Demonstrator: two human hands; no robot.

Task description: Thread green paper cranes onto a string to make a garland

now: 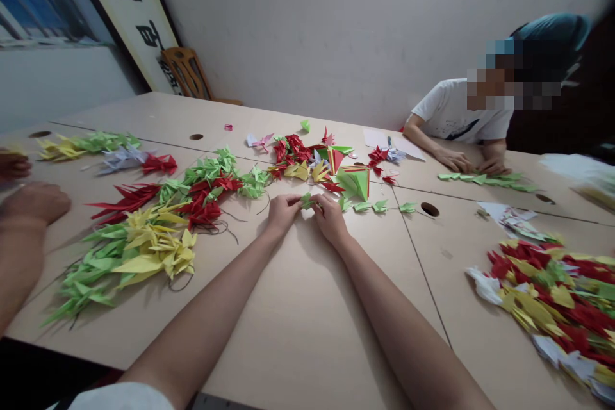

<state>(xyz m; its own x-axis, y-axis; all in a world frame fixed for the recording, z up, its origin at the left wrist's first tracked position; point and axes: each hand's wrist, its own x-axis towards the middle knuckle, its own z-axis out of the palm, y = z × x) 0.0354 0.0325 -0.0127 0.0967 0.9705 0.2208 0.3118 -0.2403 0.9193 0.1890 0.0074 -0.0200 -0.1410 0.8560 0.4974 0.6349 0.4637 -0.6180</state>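
Between my two hands a small green origami crane (306,200) is pinched above the table. My left hand (283,213) closes its thumb and fingers on one side of it. From the other side my right hand (330,214) grips it the same way. Just right of my right hand, several small green paper cranes (380,205) lie in a row. Behind my hands stand larger folded green paper pieces (354,183) with red edges, beside a heap of red cranes (292,152).
Strung green, yellow and red cranes (158,240) cover the table's left side. A mixed colourful heap (562,301) lies at the right. Across the table a person (461,115) handles a green crane row (485,178). Another person's hands (36,205) rest at the left edge.
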